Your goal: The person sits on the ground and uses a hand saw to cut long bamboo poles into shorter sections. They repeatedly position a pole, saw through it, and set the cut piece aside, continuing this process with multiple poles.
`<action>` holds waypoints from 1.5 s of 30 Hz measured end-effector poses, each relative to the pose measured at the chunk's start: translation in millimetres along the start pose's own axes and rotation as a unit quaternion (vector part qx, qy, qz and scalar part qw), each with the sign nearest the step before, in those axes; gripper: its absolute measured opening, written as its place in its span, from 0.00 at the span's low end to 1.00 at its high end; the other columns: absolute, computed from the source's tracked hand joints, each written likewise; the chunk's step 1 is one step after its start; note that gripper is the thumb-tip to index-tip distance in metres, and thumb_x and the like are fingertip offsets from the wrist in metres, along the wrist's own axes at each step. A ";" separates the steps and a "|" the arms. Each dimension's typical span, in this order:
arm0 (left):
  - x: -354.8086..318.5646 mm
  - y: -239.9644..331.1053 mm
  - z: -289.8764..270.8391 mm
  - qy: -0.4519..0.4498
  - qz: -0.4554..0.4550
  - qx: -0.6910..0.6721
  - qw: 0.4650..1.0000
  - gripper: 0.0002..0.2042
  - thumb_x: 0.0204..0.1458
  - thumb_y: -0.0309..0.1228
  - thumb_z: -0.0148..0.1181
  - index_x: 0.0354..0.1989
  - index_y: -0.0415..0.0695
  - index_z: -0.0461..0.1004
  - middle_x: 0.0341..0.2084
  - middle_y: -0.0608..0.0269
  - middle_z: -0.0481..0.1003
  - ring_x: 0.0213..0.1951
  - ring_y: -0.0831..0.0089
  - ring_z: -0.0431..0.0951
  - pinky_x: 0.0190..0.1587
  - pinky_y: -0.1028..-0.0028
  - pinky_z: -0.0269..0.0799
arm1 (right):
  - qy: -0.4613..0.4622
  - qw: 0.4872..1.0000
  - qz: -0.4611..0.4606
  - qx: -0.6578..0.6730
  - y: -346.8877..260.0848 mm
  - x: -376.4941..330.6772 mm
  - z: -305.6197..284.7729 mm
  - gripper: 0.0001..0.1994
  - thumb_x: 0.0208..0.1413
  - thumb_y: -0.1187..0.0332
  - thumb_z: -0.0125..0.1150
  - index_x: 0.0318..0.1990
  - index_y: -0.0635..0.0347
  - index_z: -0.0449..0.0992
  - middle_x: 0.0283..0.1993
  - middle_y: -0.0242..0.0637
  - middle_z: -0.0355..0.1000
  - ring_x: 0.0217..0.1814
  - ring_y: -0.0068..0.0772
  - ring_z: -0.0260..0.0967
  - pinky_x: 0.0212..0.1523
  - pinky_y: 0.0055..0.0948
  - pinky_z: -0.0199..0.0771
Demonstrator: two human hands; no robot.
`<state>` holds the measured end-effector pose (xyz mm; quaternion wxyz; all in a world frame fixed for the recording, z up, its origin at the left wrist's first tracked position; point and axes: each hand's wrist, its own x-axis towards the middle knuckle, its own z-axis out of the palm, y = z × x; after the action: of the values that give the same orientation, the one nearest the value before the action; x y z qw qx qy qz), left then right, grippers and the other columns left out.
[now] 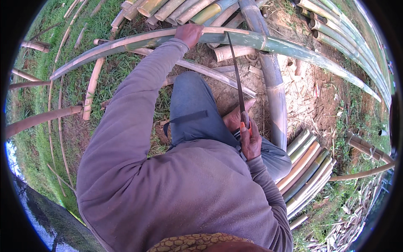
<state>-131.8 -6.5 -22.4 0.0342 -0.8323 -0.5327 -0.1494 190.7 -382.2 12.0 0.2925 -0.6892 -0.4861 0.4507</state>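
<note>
From the head view, the left hand (pixel 189 33) reaches forward with its fingers wrapped over the top edge of a long green bamboo pole (pixel 294 50), which lies crosswise in front of the person, propped across other bamboo. The right hand (pixel 250 143) sits close to the body, fingers closed tight round the orange handle of a long-bladed knife (pixel 237 75). The blade runs up and away from that hand, and its tip meets the green bamboo pole just to the right of the left hand. A thick grey bamboo stem (pixel 273 88) runs away beneath the pole on bare soil. A stack of cut bamboo lengths (pixel 308 168) lies by the right knee, with more poles scattered on grass (pixel 105 21) to the left.
</note>
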 end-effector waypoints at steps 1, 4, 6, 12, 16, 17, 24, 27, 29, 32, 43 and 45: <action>0.6 2.1 -0.3 0.005 0.004 0.000 1.000 0.08 0.65 0.38 0.63 0.44 0.50 0.84 0.37 0.59 0.86 0.43 0.56 0.88 0.45 0.52 0.83 | 0.005 1.000 -0.020 0.010 -2.5 -0.6 -2.8 0.24 0.74 0.67 0.58 0.74 0.60 0.69 0.38 0.37 0.79 0.34 0.25 0.75 0.39 0.29 0.77; 2.6 5.4 -3.8 -0.008 -0.001 -0.006 1.000 0.09 0.65 0.38 0.63 0.48 0.51 0.84 0.39 0.58 0.86 0.44 0.54 0.87 0.46 0.52 0.82 | 0.015 0.997 -0.064 0.042 -5.5 0.7 -7.1 0.23 0.75 0.66 0.58 0.73 0.60 0.70 0.32 0.32 0.75 0.30 0.20 0.70 0.33 0.26 0.73; 4.3 4.7 -5.7 -0.055 -0.023 -0.017 0.998 0.14 0.66 0.40 0.62 0.56 0.52 0.84 0.44 0.56 0.86 0.47 0.51 0.85 0.50 0.51 0.80 | 0.007 0.996 -0.041 0.074 -13.4 0.0 -8.1 0.23 0.75 0.65 0.58 0.73 0.60 0.70 0.31 0.31 0.73 0.30 0.18 0.69 0.32 0.25 0.71; 0.3 -3.6 5.1 -0.040 -0.021 0.000 0.999 0.15 0.65 0.39 0.62 0.56 0.52 0.84 0.44 0.57 0.86 0.47 0.51 0.85 0.50 0.51 0.80 | -0.030 0.997 -0.009 0.071 -36.1 -1.6 1.8 0.23 0.77 0.63 0.57 0.73 0.62 0.70 0.36 0.29 0.75 0.31 0.15 0.66 0.32 0.21 0.69; 1.0 4.0 -3.2 -0.001 0.005 0.002 1.000 0.09 0.64 0.39 0.64 0.46 0.50 0.84 0.36 0.58 0.86 0.41 0.55 0.88 0.44 0.52 0.83 | -0.021 0.998 -0.032 0.045 -22.0 -12.3 10.4 0.22 0.77 0.63 0.57 0.72 0.62 0.72 0.39 0.28 0.76 0.33 0.15 0.67 0.32 0.19 0.68; 1.0 1.0 0.9 0.002 0.003 0.001 1.000 0.09 0.64 0.39 0.64 0.46 0.50 0.84 0.37 0.58 0.86 0.41 0.54 0.88 0.44 0.53 0.83 | -0.017 0.998 -0.027 0.053 -19.2 -14.0 10.4 0.22 0.77 0.63 0.57 0.72 0.62 0.72 0.39 0.28 0.76 0.33 0.15 0.68 0.32 0.19 0.68; 1.6 0.9 -1.5 -0.062 -0.037 -0.021 0.997 0.17 0.67 0.42 0.60 0.59 0.54 0.83 0.49 0.57 0.86 0.51 0.52 0.85 0.54 0.52 0.79 | 0.007 0.992 -0.008 0.123 -12.6 -10.3 8.9 0.24 0.76 0.63 0.59 0.74 0.59 0.71 0.32 0.27 0.74 0.29 0.14 0.65 0.31 0.22 0.68; 0.8 -0.6 0.8 -0.053 -0.034 -0.015 0.998 0.16 0.67 0.42 0.60 0.59 0.54 0.83 0.50 0.58 0.86 0.52 0.53 0.84 0.55 0.53 0.79 | 0.014 0.992 -0.048 0.113 -18.3 -8.3 7.0 0.24 0.76 0.63 0.59 0.74 0.59 0.71 0.31 0.27 0.74 0.29 0.14 0.64 0.30 0.22 0.67; 0.0 -0.6 1.1 -0.049 -0.036 -0.015 0.998 0.16 0.68 0.42 0.60 0.59 0.53 0.83 0.51 0.58 0.86 0.52 0.53 0.84 0.56 0.53 0.79 | 0.006 0.996 -0.038 0.082 -22.5 -6.9 4.0 0.24 0.76 0.63 0.59 0.74 0.61 0.71 0.35 0.28 0.74 0.31 0.14 0.65 0.31 0.21 0.68; 0.9 3.5 -4.8 -0.053 -0.033 -0.008 0.998 0.16 0.68 0.42 0.60 0.58 0.53 0.84 0.51 0.59 0.85 0.53 0.53 0.84 0.56 0.53 0.79 | -0.019 0.997 0.025 0.072 -27.7 -5.3 0.8 0.24 0.77 0.64 0.57 0.74 0.65 0.69 0.52 0.33 0.79 0.40 0.16 0.71 0.40 0.18 0.72; -1.5 0.3 4.8 -0.039 -0.032 -0.013 0.999 0.16 0.67 0.42 0.61 0.59 0.53 0.84 0.51 0.59 0.86 0.52 0.54 0.85 0.55 0.55 0.80 | 0.014 0.995 -0.039 0.086 32.8 10.0 29.4 0.24 0.75 0.68 0.57 0.76 0.58 0.68 0.39 0.33 0.82 0.31 0.17 0.70 0.36 0.25 0.75; -1.7 -0.5 6.3 -0.041 -0.033 -0.009 0.999 0.16 0.67 0.42 0.60 0.59 0.53 0.84 0.52 0.59 0.85 0.52 0.55 0.85 0.55 0.56 0.80 | 0.007 0.997 -0.008 0.082 36.0 6.8 37.0 0.25 0.75 0.68 0.58 0.76 0.56 0.68 0.38 0.33 0.81 0.30 0.17 0.70 0.36 0.25 0.75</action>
<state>-131.6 -6.5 -29.0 -0.0002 -0.8197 -0.5598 -0.1213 172.7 -390.0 -36.3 0.3551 -0.6616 -0.4512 0.4822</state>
